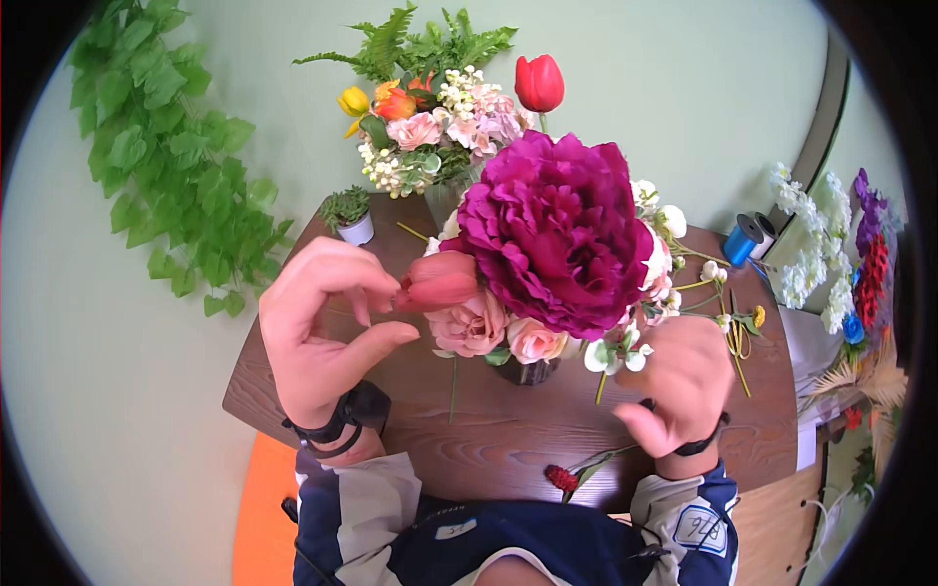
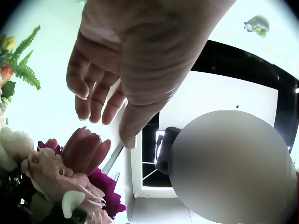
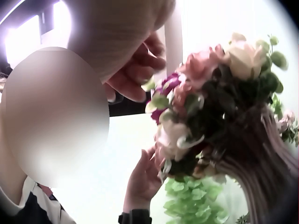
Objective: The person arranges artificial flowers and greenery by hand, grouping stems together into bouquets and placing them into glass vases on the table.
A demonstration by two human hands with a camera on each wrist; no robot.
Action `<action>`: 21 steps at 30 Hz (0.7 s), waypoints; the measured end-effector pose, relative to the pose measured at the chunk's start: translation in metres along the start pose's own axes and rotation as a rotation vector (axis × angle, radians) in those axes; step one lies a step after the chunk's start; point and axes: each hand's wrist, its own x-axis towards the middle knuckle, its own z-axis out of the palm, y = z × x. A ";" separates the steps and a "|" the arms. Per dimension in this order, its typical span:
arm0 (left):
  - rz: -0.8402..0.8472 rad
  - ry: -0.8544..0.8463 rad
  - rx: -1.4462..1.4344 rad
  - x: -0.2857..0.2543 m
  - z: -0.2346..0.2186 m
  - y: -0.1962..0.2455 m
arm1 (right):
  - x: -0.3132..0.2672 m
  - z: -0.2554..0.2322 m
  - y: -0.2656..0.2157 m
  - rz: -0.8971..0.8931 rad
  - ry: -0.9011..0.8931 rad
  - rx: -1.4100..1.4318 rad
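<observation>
A large magenta peony (image 1: 562, 234) tops a bouquet of pink roses (image 1: 469, 322), white blossoms and green leaves in a ribbed vase (image 3: 254, 168). On its left side sits a dusky-pink tulip (image 1: 440, 281). My left hand (image 1: 327, 317) is beside this tulip, fingers curved and thumb apart. In the left wrist view those fingers hang above the tulip (image 2: 84, 150) with nothing between them. My right hand (image 1: 684, 376) is at the bouquet's right edge, by some white blossoms (image 1: 618, 354). The right wrist view shows its fingers (image 3: 135, 77) loosely bent near the leaves, holding nothing visible.
Behind stands another mixed arrangement (image 1: 440, 132) with a red tulip (image 1: 539, 83). A potted succulent (image 1: 350, 215) is at the back left of the brown table (image 1: 469, 439). Cut stems, a blue ribbon spool (image 1: 743, 239) and a dark-red flower (image 1: 561, 478) lie about.
</observation>
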 end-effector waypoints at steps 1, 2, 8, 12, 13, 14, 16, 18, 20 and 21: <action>0.028 -0.011 0.076 0.000 0.003 0.002 | -0.001 -0.006 0.006 0.109 -0.213 0.128; 0.055 -0.022 0.153 0.001 0.005 0.003 | -0.003 -0.012 0.010 0.217 -0.424 0.259; 0.033 0.023 0.260 0.005 0.011 -0.003 | -0.041 0.027 0.038 0.366 -0.743 0.244; -0.004 0.049 0.231 0.002 0.000 0.000 | -0.046 0.039 0.059 0.549 -0.667 0.258; 0.035 0.088 0.179 0.001 -0.003 -0.003 | -0.049 0.044 0.067 0.524 -0.654 0.309; 0.008 0.118 0.140 -0.002 -0.006 -0.001 | -0.051 0.039 0.072 0.595 -0.776 0.228; -0.137 0.164 0.088 -0.004 -0.010 -0.002 | -0.057 0.040 0.076 0.557 -0.544 0.258; -0.300 -0.011 0.135 0.003 -0.019 -0.021 | -0.054 0.041 0.075 0.570 -0.415 0.281; -0.580 -0.335 0.107 0.008 -0.014 -0.054 | -0.057 0.045 0.079 0.513 -0.309 0.330; -0.582 -0.336 -0.066 -0.002 -0.008 -0.063 | -0.056 0.043 0.079 0.538 -0.347 0.360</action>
